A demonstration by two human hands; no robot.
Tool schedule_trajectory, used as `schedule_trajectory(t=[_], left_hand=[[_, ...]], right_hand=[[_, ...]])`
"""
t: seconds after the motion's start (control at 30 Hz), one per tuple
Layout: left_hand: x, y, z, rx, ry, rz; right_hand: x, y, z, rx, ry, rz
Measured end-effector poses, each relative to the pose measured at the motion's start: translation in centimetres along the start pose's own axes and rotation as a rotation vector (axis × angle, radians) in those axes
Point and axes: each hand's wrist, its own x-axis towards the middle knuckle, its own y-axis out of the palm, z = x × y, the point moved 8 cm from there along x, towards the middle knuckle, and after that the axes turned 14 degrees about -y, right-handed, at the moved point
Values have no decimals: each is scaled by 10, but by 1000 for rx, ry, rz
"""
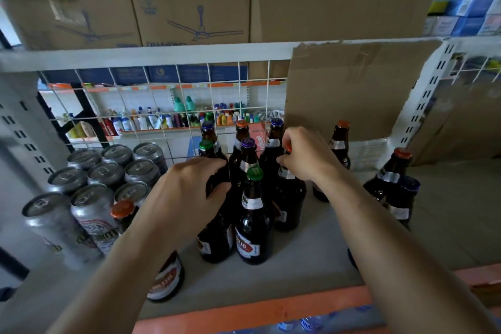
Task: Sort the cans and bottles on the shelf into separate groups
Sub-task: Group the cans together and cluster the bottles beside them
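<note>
Nine silver cans stand grouped at nine o'clock on the shelf. Eleven bottle caps show: one beside the cans, seven at centre, three toward three o'clock. Fingers of the left hand grip a brown bottle. Those of the right hand pinch the top of an orange-capped bottle.

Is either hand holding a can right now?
No; the left hand grips a brown bottle and the right hand grips an orange-capped bottle by its neck, while the cans stand untouched at the left.

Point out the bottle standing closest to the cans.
The orange-capped bottle at front left: it stands right beside the cans, while the other bottles cluster mid-shelf or farther right.
</note>
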Motion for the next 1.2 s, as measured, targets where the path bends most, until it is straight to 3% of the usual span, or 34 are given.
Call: schedule_trajectory(t=[0.7, 0.87, 1.03, 1.2], left_hand=[[-18, 16, 5, -66, 25, -26], [-20, 23, 5, -29, 23, -4], [-37, 22, 14, -79, -9, 21], [-60, 29, 39, -135, -85, 20]], right_hand=[[3, 18, -6, 16, 61, -56], [-35, 30, 36, -124, -68, -155], [-62, 27, 38, 86, -120, -227], [-88, 40, 28, 211, -16, -155]])
